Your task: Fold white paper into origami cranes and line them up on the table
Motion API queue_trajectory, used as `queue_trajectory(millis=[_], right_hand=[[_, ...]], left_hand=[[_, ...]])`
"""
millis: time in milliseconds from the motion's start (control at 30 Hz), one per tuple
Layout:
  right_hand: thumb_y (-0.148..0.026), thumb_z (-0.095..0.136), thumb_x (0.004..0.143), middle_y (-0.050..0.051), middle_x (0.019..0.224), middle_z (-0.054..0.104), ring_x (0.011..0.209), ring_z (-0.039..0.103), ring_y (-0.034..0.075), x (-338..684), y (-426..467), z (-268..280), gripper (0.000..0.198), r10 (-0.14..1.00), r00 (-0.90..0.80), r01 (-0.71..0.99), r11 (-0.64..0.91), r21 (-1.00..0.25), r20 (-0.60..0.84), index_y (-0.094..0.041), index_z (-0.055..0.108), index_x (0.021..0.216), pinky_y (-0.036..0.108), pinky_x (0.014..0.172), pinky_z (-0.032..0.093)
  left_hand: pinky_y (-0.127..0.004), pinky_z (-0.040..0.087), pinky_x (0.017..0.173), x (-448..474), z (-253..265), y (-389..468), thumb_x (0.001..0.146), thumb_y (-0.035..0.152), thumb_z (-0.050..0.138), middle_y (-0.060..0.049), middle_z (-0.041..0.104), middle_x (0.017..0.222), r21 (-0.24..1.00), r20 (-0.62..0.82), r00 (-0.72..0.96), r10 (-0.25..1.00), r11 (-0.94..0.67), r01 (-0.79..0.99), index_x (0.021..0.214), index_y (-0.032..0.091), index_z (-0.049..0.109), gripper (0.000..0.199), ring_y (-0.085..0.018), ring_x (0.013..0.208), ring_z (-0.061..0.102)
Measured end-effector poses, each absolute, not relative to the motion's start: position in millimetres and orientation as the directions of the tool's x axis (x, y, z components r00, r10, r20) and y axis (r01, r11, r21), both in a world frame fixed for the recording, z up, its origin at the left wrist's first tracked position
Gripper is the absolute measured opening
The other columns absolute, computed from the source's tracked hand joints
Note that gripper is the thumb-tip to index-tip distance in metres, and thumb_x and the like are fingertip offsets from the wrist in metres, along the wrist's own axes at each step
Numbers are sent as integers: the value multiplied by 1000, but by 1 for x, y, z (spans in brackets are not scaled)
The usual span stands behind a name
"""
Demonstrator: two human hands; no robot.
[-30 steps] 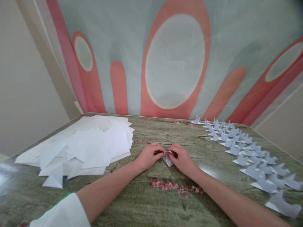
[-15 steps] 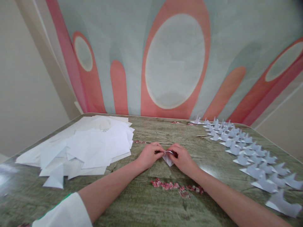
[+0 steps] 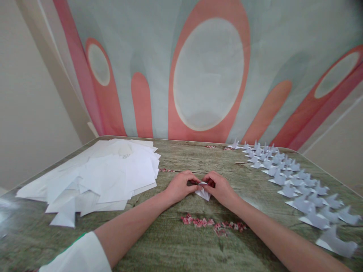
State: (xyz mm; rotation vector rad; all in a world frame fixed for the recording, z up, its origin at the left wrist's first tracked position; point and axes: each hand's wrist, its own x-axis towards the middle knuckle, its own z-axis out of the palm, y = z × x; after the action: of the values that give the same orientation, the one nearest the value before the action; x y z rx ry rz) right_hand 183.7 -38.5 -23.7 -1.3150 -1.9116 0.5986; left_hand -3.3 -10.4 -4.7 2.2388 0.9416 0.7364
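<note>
A small piece of folded white paper [image 3: 203, 194] is held between my two hands over the middle of the table, its pointed end towards me. My left hand [image 3: 183, 186] pinches its upper left edge between thumb and fingers. On the other side, my right hand [image 3: 219, 187] grips the upper right part, with thumb and fingers closed on it. The fingers cover much of the paper's top, so the exact folds there are hidden.
Loose white paper sheets [image 3: 113, 177] lie piled at the left, a folded paper piece [image 3: 65, 216] at their near edge. Rows of folded paper birds [image 3: 304, 200] stand along the right side. The wood-patterned table [image 3: 159, 241] meets a printed backdrop [image 3: 159, 56] behind.
Both hands stay at the paper with small finger shifts. The paper's pointed lower end has turned slightly, and a little more of its face shows. The view has shifted slightly.
</note>
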Motion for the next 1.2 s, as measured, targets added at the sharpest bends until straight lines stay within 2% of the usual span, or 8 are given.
queue_trajectory(millis=[167,400,733,967,1200], right_hand=[[-23,63,74,1,71,54,64,52,13,192,-35,-19,7,915,-281,572,403,-715,291,-18,61,70,24,58,40],[-23,59,78,3,80,59,71,55,14,197,-36,-10,8,877,-399,547,461,-698,267,-19,66,78,25,65,42],[-26,59,76,-1,71,57,61,53,12,191,-39,-18,9,937,-283,555,334,-762,204,-18,58,81,23,55,43],[-18,56,75,0,73,58,62,54,12,193,-41,-11,9,911,-357,533,378,-757,204,-18,59,83,23,57,43],[-18,55,77,2,74,58,65,54,13,190,-40,-11,8,915,-324,588,395,-706,242,-18,62,79,24,59,43]], left_hand=[[-23,41,71,-4,-4,-12,74,33,64,-2,60,79,675,252,602,758,-583,453,85,19,68,18,-15,77,54],[-23,42,72,-3,-4,-12,73,29,64,-1,60,79,651,248,605,757,-593,475,87,20,68,17,-15,78,55],[-23,43,72,-1,-11,-13,73,32,63,-1,57,84,615,252,588,768,-597,515,94,21,66,24,-14,78,55],[-25,42,75,-2,-7,-17,74,38,61,-3,54,91,535,229,609,760,-621,573,104,25,64,33,-17,85,53],[-24,41,70,2,-3,-9,72,40,61,-1,54,82,492,152,634,758,-614,617,106,27,63,37,-17,80,53]])
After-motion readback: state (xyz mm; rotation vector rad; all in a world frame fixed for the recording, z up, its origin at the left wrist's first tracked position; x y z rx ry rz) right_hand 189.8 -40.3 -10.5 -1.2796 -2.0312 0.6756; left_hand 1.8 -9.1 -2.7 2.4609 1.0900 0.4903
